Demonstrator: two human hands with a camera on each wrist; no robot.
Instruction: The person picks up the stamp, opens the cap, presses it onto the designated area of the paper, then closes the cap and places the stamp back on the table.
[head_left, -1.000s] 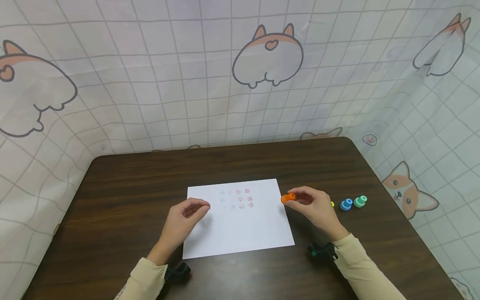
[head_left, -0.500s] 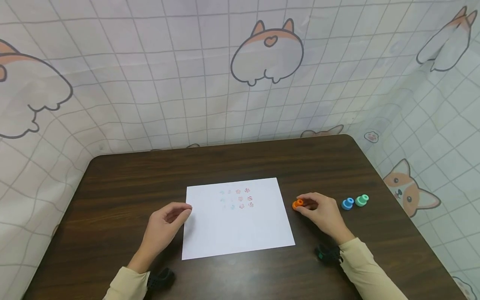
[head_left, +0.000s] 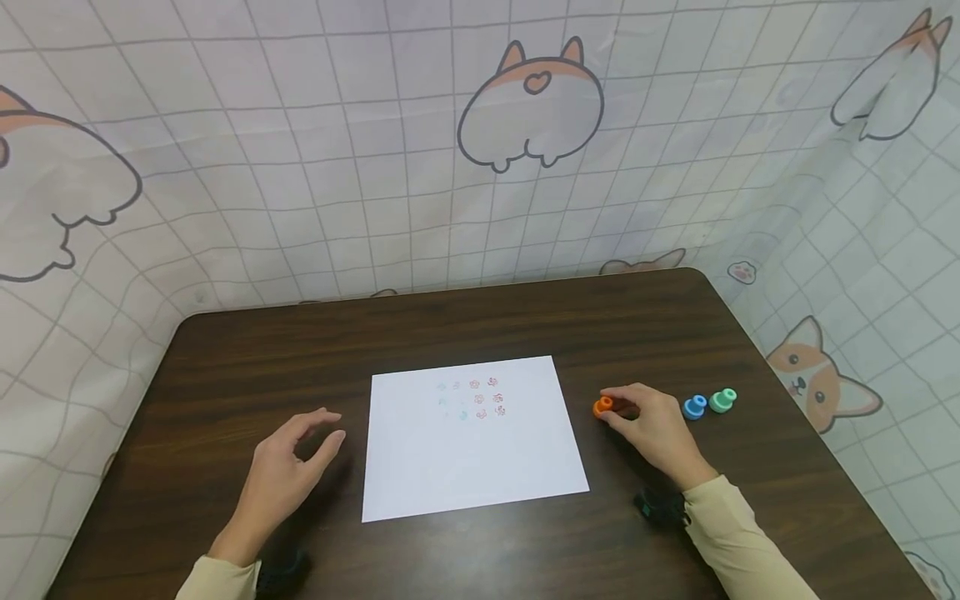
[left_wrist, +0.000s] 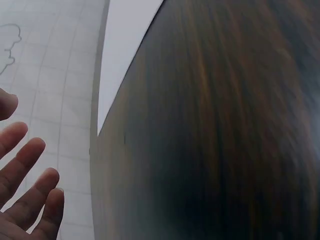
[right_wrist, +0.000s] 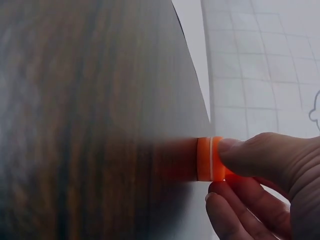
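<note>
My right hand (head_left: 651, 425) pinches an orange stamp (head_left: 602, 406) between thumb and fingers, just right of the white paper (head_left: 480, 467). In the right wrist view the orange stamp (right_wrist: 210, 159) has its flat base at the dark tabletop, touching or very nearly so. Small flower-like prints (head_left: 480, 399) in red and faint blue mark the upper part of the sheet. Left of the paper, my left hand (head_left: 279, 475) holds nothing, its thumb and fingers apart; the left wrist view shows its spread fingers (left_wrist: 31, 200).
A blue stamp (head_left: 694, 407) and a green stamp (head_left: 723, 401) stand side by side to the right of my right hand. The brown wooden table (head_left: 300, 350) meets a curtain (head_left: 300, 167) printed with a grid and dogs along its back and right.
My right hand has carried the orange stamp right and down, off the paper's edge to the table. My left hand has drawn back left from the paper and spread its fingers.
</note>
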